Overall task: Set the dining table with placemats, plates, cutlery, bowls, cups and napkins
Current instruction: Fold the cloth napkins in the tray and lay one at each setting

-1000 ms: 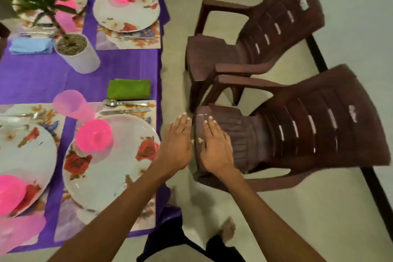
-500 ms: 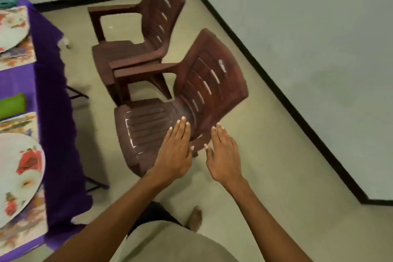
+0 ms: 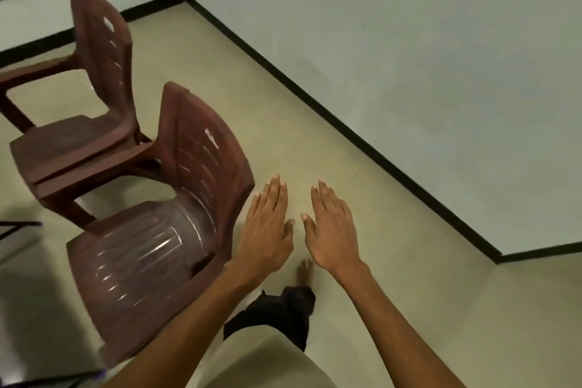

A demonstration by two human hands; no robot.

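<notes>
Fingers: both hands held out flat, palms down, fingers straight and close together, holding nothing; left hand [image 3: 267, 230] and right hand [image 3: 333, 230] sit side by side with a narrow gap between the thumbs.
Task's things: none of the placemats, plates, cutlery, bowls, cups or napkins is in view, and neither is the dining table; where they lie cannot be told from this view.
Handling, as a judgement: plates and bowls would likely be stiff and could chip, best taken by the rim with thumb on top; cups would likely be light and easy to tip; napkins soft, pinched at an edge; cutlery thin and slippery, lifted by the handle.
Left of the fingers: near brown plastic chair [image 3: 163, 230], its backrest just beside the left hand; whether they touch cannot be told.
Further left, beyond it: second brown plastic chair [image 3: 82, 123], close against the first.
Ahead and right of the fingers: bare floor [image 3: 409, 261] with open room, ending at a black skirting [image 3: 393, 167] along the wall [image 3: 441, 41].
Below the wrists: the person's leg and foot, blurred.
Risk: the near chair's back edge crowds any leftward swing.
</notes>
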